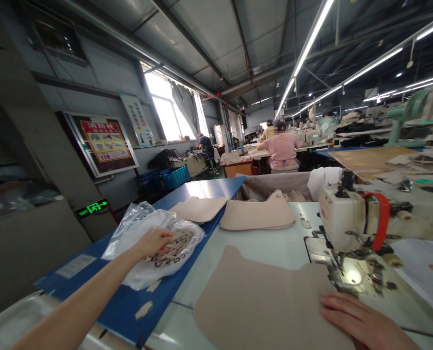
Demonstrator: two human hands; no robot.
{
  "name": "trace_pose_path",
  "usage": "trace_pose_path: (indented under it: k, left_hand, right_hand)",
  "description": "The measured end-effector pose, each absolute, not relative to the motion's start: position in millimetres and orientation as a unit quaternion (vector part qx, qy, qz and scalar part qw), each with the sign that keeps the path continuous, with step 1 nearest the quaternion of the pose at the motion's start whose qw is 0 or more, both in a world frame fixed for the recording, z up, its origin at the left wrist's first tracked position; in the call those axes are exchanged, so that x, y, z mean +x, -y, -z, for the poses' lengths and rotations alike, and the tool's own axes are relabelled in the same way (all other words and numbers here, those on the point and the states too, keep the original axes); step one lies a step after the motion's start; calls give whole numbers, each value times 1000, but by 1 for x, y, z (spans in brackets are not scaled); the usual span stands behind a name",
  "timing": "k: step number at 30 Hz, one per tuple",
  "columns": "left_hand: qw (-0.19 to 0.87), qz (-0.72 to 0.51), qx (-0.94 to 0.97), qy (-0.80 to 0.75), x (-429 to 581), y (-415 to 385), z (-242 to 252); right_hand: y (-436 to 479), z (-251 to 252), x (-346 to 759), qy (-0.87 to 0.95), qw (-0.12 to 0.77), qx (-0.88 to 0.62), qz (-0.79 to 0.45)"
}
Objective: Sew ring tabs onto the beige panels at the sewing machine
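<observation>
My left hand reaches out to the left onto a clear plastic bag holding small printed labels; its fingers curl down on the labels at the bag's mouth. My right hand lies flat, fingers together, on a large beige fabric piece spread on the pale sewing table. The white sewing machine with a red part stands just beyond the right hand, its lamp lighting the needle plate.
Two stacks of beige fabric pieces lie farther back, one on the blue side table. A cloth bin sits behind them. Other people work at tables in the distance, one in a pink top. A green fan stands right.
</observation>
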State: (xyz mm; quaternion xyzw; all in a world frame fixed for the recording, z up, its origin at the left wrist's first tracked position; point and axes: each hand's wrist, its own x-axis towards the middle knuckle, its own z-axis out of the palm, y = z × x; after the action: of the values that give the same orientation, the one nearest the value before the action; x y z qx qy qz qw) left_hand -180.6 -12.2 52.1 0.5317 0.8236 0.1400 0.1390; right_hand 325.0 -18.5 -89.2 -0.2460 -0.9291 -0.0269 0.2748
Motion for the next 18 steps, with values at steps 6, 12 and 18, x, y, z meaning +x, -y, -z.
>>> trace_pose_path:
  k: [6,12,18]
  left_hand:
    - [92,-134,566,-808,-170,20,-59]
    - [21,-117,574,-810,-164,20,-63]
    - [-6,-95,567,-818,-157,21,-60]
  right_hand:
    - [19,87,324,932,272,-240,10]
    - [24,74,320,938,246,-242,13]
    - [27,70,317,936,233,-263,-4]
